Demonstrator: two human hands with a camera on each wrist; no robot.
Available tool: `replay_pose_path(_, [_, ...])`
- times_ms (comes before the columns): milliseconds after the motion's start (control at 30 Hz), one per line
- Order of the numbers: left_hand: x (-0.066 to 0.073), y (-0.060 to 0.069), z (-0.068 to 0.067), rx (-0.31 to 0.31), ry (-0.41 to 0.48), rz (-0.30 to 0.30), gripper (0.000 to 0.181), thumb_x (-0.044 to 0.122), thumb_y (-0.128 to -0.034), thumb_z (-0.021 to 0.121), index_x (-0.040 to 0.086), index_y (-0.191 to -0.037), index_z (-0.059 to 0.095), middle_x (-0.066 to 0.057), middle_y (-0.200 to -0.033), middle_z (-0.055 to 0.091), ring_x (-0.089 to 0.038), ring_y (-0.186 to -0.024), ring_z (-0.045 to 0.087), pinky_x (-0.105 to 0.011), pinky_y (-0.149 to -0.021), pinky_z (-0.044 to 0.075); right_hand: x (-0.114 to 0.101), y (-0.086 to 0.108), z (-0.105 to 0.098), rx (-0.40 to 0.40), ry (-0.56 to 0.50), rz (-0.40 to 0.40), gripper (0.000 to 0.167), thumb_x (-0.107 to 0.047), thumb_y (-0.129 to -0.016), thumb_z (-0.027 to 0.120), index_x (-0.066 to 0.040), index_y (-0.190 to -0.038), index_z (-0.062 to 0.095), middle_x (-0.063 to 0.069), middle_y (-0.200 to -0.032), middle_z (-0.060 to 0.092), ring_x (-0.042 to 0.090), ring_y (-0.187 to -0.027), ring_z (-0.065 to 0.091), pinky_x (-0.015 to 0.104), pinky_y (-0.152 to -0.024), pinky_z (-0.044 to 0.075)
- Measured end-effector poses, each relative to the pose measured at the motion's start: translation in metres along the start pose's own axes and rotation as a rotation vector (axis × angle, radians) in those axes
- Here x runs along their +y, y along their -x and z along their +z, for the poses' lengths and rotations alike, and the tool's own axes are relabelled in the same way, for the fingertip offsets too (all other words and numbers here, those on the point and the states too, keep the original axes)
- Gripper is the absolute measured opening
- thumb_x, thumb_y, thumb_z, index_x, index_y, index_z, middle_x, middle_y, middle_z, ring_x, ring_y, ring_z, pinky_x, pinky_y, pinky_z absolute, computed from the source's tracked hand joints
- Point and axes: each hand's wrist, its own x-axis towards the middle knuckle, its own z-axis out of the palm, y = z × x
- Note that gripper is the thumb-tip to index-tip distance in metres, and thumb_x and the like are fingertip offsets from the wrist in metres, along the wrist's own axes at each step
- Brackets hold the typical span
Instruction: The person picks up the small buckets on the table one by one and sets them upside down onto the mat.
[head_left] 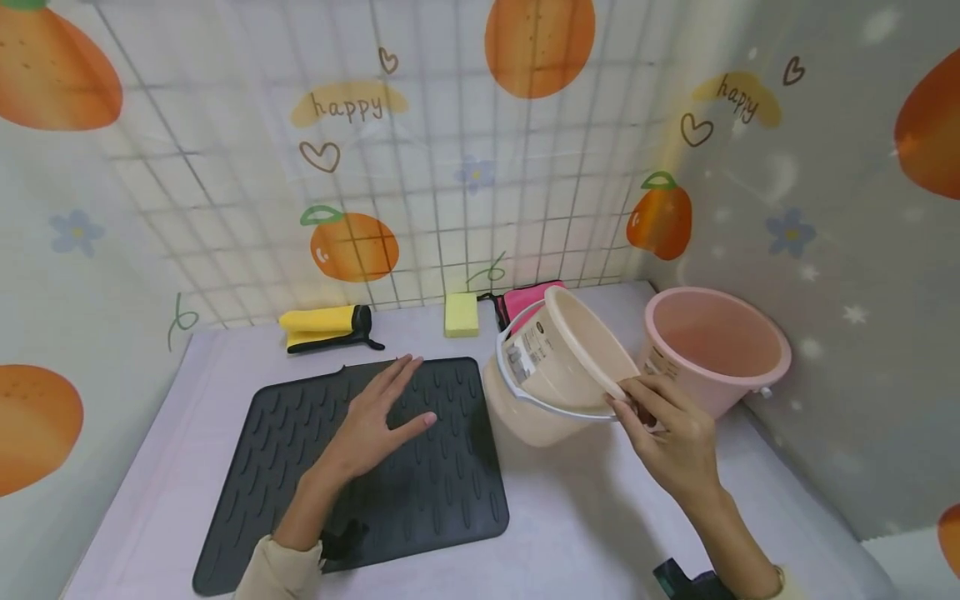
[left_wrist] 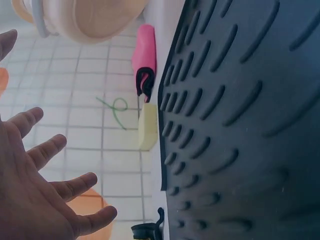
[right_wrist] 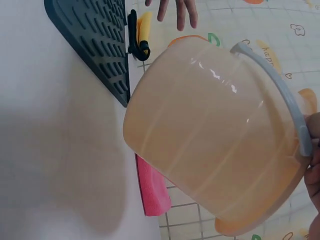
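A cream bucket [head_left: 555, 367] with a pale handle and a printed label hangs tilted above the table, its mouth turned to the upper right. My right hand [head_left: 667, 429] pinches its rim beside the handle's end. In the right wrist view the bucket's side [right_wrist: 210, 125] fills the middle, raised off the surface. My left hand [head_left: 378, 421] hovers over the black ridged mat [head_left: 450, 500], fingers spread and holding nothing. The left wrist view shows its straight fingers [left_wrist: 50, 150] apart from everything.
A pink bucket [head_left: 712, 333] stands at the right against the wall covering. Along the back lie a folded yellow cloth [head_left: 318, 325], a pale yellow sponge [head_left: 461, 315] and a pink cloth [head_left: 525, 302]. A wire grid [head_left: 427, 167] shows behind the sheet.
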Motion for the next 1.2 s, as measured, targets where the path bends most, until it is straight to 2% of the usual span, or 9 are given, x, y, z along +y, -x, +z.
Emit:
replay_pose_path(67, [0.001, -0.001, 0.002, -0.003, 0.024, 0.0, 0.083, 0.064, -0.0911, 0.06, 0.047, -0.158, 0.013, 0.009, -0.166, 0.011, -0.035, -0.15, 0.016, -0.078, -0.103, 0.022, -0.006, -0.002, 0.0, 0.016, -0.012, 0.007, 0.02, -0.014, -0.086, 0.076, 0.006, -0.087, 0.075, 0.014, -0.082, 0.067, 0.014, -0.057, 0.05, 0.013, -0.054, 0.038])
replay_pose_path(167, [0.003, -0.002, 0.007, -0.003, 0.06, -0.004, 0.082, 0.063, -0.0911, 0.06, 0.049, -0.157, 0.013, 0.008, -0.166, 0.012, -0.037, -0.149, 0.017, -0.079, -0.101, 0.023, -0.014, -0.006, 0.0, 0.03, -0.042, 0.03, 0.013, 0.002, -0.076, 0.079, 0.008, -0.086, 0.074, 0.017, -0.082, 0.067, 0.015, -0.057, 0.048, 0.014, -0.053, 0.037])
replay_pose_path(267, [0.006, -0.003, 0.011, -0.005, 0.092, -0.002, 0.082, 0.063, -0.091, 0.061, 0.05, -0.157, 0.013, 0.008, -0.166, 0.013, -0.037, -0.149, 0.017, -0.079, -0.101, 0.023, -0.02, -0.007, 0.002, 0.038, -0.051, 0.056, 0.022, 0.013, -0.065, 0.079, 0.008, -0.086, 0.074, 0.017, -0.082, 0.067, 0.016, -0.057, 0.048, 0.014, -0.053, 0.037])
replay_pose_path(367, [0.01, -0.004, 0.016, -0.009, 0.126, 0.001, 0.083, 0.062, -0.0906, 0.062, 0.051, -0.156, 0.013, 0.008, -0.165, 0.012, -0.036, -0.149, 0.017, -0.079, -0.101, 0.023, -0.022, -0.007, 0.005, 0.045, -0.058, 0.075, 0.028, 0.017, -0.061, 0.08, 0.008, -0.086, 0.074, 0.016, -0.081, 0.066, 0.016, -0.057, 0.048, 0.016, -0.053, 0.038])
replay_pose_path(567, [0.019, -0.006, 0.022, -0.021, 0.215, 0.011, 0.084, 0.057, -0.0902, 0.066, 0.049, -0.157, 0.015, 0.009, -0.165, 0.013, -0.032, -0.149, 0.018, -0.075, -0.105, 0.024, -0.026, -0.006, 0.01, 0.078, -0.072, 0.085, 0.028, 0.017, -0.06, 0.08, 0.008, -0.085, 0.074, 0.015, -0.078, 0.065, 0.015, -0.057, 0.048, 0.017, -0.053, 0.037])
replay_pose_path(767, [0.027, -0.01, 0.029, -0.01, 0.308, 0.026, 0.085, 0.051, -0.0912, 0.067, 0.044, -0.159, 0.016, 0.005, -0.165, 0.015, -0.032, -0.149, 0.019, -0.074, -0.107, 0.022, -0.031, -0.004, 0.011, 0.096, -0.078, 0.112, 0.026, 0.018, -0.061, 0.08, 0.008, -0.084, 0.074, 0.014, -0.077, 0.064, 0.014, -0.059, 0.046, 0.016, -0.054, 0.036])
replay_pose_path(1033, [0.036, -0.014, 0.039, -0.004, 0.366, 0.046, 0.084, 0.048, -0.0905, 0.068, 0.043, -0.158, 0.019, 0.003, -0.165, 0.015, -0.032, -0.15, 0.018, -0.074, -0.107, 0.02, -0.03, 0.003, 0.012, 0.102, -0.081, 0.155, 0.023, 0.018, -0.064, 0.08, 0.008, -0.084, 0.074, 0.013, -0.077, 0.064, 0.012, -0.06, 0.045, 0.016, -0.054, 0.035])
replay_pose_path(1200, [0.041, -0.016, 0.046, 0.002, 0.437, 0.065, 0.086, 0.045, -0.0891, 0.071, 0.042, -0.158, 0.02, 0.004, -0.164, 0.016, -0.031, -0.147, 0.023, -0.069, -0.109, 0.025, -0.034, 0.006, 0.015, 0.132, -0.079, 0.199, 0.024, 0.02, -0.064, 0.079, 0.009, -0.084, 0.074, 0.013, -0.076, 0.063, 0.011, -0.061, 0.044, 0.014, -0.054, 0.034])
